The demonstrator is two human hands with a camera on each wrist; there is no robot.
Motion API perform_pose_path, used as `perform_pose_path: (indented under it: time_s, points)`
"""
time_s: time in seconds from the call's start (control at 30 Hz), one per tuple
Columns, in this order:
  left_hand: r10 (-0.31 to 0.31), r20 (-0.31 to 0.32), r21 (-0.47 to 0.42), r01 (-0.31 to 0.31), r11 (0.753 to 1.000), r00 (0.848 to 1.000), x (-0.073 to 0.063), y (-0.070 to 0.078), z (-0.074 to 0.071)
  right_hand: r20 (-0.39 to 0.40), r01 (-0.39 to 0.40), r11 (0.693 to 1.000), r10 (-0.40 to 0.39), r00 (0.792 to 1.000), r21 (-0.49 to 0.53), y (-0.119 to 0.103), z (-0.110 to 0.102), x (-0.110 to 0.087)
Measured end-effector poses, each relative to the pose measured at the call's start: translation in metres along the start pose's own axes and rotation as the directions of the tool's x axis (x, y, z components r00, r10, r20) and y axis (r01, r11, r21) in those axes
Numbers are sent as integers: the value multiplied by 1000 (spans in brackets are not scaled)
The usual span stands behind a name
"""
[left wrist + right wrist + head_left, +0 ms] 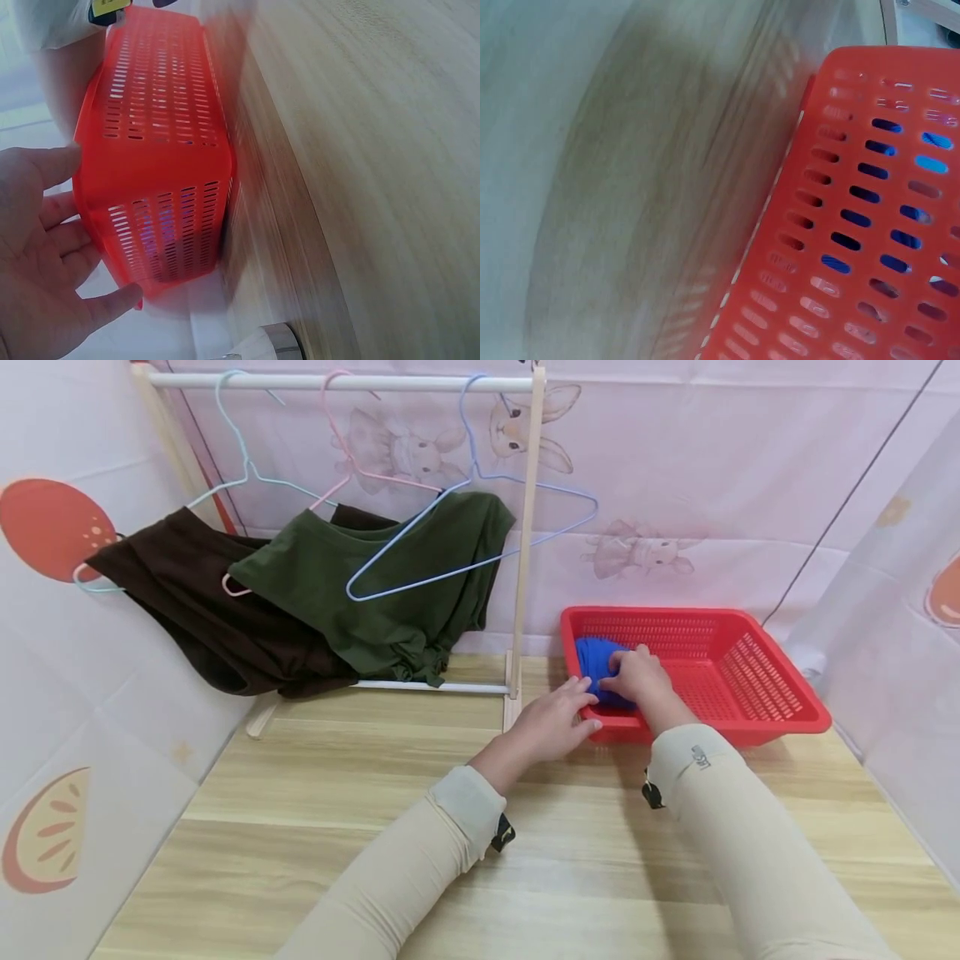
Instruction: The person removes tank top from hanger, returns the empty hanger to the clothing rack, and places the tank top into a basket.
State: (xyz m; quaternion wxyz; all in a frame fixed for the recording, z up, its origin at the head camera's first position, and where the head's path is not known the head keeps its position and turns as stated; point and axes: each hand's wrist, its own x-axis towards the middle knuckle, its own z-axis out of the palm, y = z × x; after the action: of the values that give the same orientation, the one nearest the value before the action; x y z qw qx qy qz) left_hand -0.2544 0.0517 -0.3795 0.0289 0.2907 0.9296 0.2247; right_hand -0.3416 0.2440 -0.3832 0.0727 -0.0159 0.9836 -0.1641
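A folded blue cloth (597,662) lies at the left end of a red plastic basket (780,702). My right hand (643,683) reaches over the near rim, its bent fingers and thumb touching the cloth; whether they pinch it is unclear. At the basket's near left corner is my left hand (551,722), fingers stretched toward the rim and cloth. In the left wrist view this left hand (45,255) has thumb and fingers spread beside the basket wall (150,165). Blue shows through the slots of the basket (855,300) in the right wrist view, where the right hand is out of sight.
A wooden rack (525,543) with a white rail (420,383) stands left of the basket. It bears a dark brown garment (202,585), a dark green garment (375,585) and a bare blue hanger (420,587). Both forearms cross the wood-grain table (315,810).
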Motion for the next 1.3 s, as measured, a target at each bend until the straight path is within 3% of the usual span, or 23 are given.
perform_pose_path:
  time_s: [0.23,0.43,0.6,0.83,1.3]
  points:
    - [1,0,-3,-1,1000,1000,1,-1,2,145,24,996,-36,989,83,4,-4,0]
    - [2,6,16,-2,1000,1000,-1,-2,1,164,25,995,-40,986,92,4,-4,2]
    - [1,10,62,-2,998,1000,-2,-2,0,135,40,992,-55,989,116,4,-2,0]
    - [-8,51,82,4,997,999,1,1,-3,97,-10,978,-11,995,208,8,-8,-9]
    - [-16,36,55,14,998,999,2,0,-2,-84,-14,936,47,995,352,10,-18,-21]
